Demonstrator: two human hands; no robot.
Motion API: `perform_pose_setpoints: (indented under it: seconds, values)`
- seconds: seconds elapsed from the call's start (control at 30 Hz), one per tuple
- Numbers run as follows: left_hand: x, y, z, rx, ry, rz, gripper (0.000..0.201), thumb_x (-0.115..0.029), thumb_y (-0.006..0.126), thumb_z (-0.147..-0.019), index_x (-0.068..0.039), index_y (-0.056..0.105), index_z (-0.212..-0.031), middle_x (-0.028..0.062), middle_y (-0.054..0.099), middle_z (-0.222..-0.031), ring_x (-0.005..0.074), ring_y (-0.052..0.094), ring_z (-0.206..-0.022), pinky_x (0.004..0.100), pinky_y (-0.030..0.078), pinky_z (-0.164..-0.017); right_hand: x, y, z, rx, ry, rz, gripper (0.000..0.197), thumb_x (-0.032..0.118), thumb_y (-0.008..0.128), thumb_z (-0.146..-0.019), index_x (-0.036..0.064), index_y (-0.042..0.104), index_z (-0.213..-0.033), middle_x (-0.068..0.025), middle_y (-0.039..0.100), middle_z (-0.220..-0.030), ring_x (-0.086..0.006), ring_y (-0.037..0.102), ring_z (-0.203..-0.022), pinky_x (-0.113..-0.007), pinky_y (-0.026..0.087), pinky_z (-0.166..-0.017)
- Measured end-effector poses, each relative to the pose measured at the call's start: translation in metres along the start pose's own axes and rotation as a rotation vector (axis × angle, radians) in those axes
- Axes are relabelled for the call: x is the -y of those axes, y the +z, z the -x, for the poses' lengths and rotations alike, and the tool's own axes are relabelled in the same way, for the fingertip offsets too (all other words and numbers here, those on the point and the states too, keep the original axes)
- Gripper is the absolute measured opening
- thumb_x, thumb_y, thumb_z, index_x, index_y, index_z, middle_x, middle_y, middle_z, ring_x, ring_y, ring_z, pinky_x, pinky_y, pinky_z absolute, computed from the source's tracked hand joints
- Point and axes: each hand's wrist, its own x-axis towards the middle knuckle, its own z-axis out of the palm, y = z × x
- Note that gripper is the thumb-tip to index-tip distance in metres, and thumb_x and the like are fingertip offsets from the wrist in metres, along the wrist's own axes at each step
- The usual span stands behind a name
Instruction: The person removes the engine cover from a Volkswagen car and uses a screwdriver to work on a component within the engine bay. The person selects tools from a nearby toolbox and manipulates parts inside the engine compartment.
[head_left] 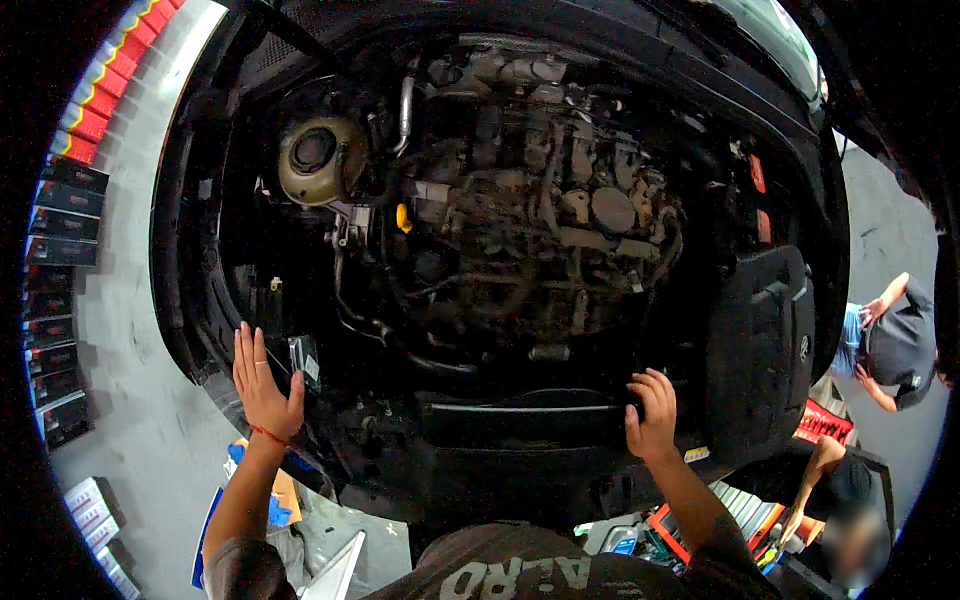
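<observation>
An open engine bay fills the middle of the head view, with the grimy engine [530,210] at its centre. My left hand [266,390] lies flat, fingers stretched, on the dark front left edge beside the headlight area, holding nothing. My right hand [652,412] rests on the black front panel [530,425], its fingers slightly bent and apart, with nothing seen in it. Right of that hand lies a large black engine cover [760,350]. Toward the back left sits a yellowish coolant tank [318,160] with a black cap. A yellow dipstick handle [404,218] stands out near the engine.
Red boxes [110,90] and black boxes [62,300] line the floor at the left. One person [895,345] stands at the far right. Another person's arm [815,480] reaches toward tools [765,545] at the lower right. A red tool tray [825,422] is near them.
</observation>
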Motion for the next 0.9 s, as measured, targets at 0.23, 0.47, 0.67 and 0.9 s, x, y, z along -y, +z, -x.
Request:
perform_pose_setpoints:
  seconds: [0.23,0.47,0.67,0.9]
  values:
    - [0.017,0.000,0.012,-0.062,0.018,-0.010,0.078,-0.027,0.061,-0.085,-0.001,0.029,-0.151,0.0193,0.025,-0.160,0.0366,0.022,-0.148,0.0467,0.019,-0.119,0.013,0.003,0.002,-0.199,-0.099,0.015,0.023,0.011,0.064,-0.079,0.0006,0.064,-0.099,-0.0166,0.065,-0.108,-0.0384,0.058,-0.112,-0.048,0.047,-0.098]
    - [0.009,0.002,-0.014,-0.158,0.076,-0.020,0.072,-0.026,0.063,-0.088,-0.002,0.034,-0.149,0.0177,0.033,-0.156,0.0346,0.027,-0.146,0.0447,0.023,-0.118,0.060,-0.015,0.075,-0.537,0.006,-0.012,0.020,0.004,0.063,-0.078,0.0038,0.065,-0.098,-0.0155,0.066,-0.106,-0.0365,0.061,-0.104,-0.046,0.050,-0.092]
    - [0.005,0.022,0.001,-0.449,0.308,0.071,0.059,-0.027,0.066,-0.094,0.008,0.042,-0.136,0.0238,0.053,-0.132,0.0369,0.061,-0.110,0.0402,0.051,-0.095,0.098,-0.007,0.324,-0.418,0.516,-0.054,0.013,0.010,0.063,-0.082,0.0054,0.065,-0.094,-0.0133,0.064,-0.098,-0.0357,0.060,-0.100,-0.043,0.049,-0.088]
    - [-0.077,-0.022,0.034,-0.586,0.244,0.348,0.060,-0.043,0.064,-0.093,0.002,0.053,-0.131,0.0243,0.058,-0.119,0.0415,0.057,-0.107,0.0558,0.048,-0.092,0.160,0.096,0.595,-0.437,1.634,-0.079,0.026,0.032,0.067,-0.081,0.0061,0.070,-0.081,-0.0158,0.069,-0.090,-0.0359,0.067,-0.087,-0.045,0.054,-0.076]
